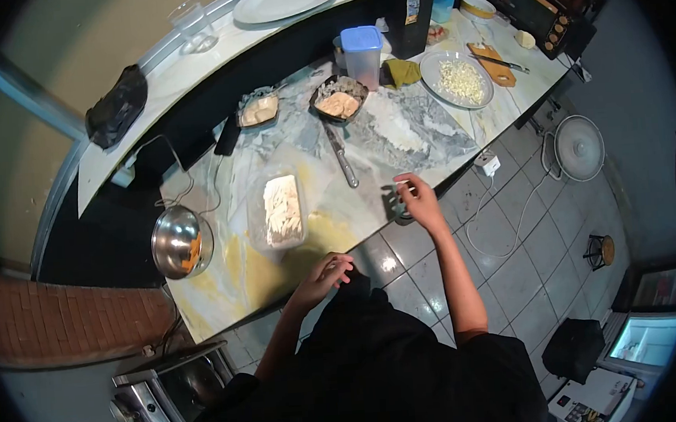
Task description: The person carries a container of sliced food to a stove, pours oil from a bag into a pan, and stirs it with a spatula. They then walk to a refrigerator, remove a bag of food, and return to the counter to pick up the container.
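My left hand is just off the table's front edge, close to my body, its fingers loosely bent and holding nothing. Beyond it on the marble tabletop sits a clear plastic container of pale, whitish strips. My right hand hovers at the table's front right edge with fingers curved and apart. Partly hidden beneath its fingers is a small dark, glassy-looking object. Farther in, a knife lies with its handle towards me, its blade pointing to a black tray of pinkish paste.
A steel bowl with orange pieces stands at left. Behind are another small tray and a blue-lidded container. White powder covers the tabletop near a plate of chopped white pieces and a cutting board. Cables trail across the floor.
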`<act>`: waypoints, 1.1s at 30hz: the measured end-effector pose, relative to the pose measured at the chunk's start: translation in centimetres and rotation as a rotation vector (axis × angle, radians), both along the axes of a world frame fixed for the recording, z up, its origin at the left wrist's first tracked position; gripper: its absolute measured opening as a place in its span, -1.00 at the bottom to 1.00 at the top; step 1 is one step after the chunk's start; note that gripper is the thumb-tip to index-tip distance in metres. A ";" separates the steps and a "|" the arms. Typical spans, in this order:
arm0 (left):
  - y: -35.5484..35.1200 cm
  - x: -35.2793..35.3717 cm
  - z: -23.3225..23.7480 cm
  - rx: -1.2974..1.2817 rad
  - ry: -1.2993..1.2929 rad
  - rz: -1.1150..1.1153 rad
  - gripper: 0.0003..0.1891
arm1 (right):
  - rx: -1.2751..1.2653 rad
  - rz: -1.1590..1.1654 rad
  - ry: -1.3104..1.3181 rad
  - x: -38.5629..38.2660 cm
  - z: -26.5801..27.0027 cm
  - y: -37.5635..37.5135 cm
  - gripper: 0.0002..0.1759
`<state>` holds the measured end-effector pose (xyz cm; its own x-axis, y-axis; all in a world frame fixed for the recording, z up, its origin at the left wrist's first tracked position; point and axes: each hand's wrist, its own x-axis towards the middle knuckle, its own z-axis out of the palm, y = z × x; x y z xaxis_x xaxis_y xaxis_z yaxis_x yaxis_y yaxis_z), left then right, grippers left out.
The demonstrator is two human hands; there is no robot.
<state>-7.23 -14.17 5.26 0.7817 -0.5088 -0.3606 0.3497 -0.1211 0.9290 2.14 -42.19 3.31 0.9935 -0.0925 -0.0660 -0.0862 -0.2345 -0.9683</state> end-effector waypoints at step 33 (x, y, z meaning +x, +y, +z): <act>-24.5 28.3 -9.1 0.602 -0.585 0.181 -0.64 | -0.424 0.341 -0.712 26.0 -1.5 -12.9 -0.91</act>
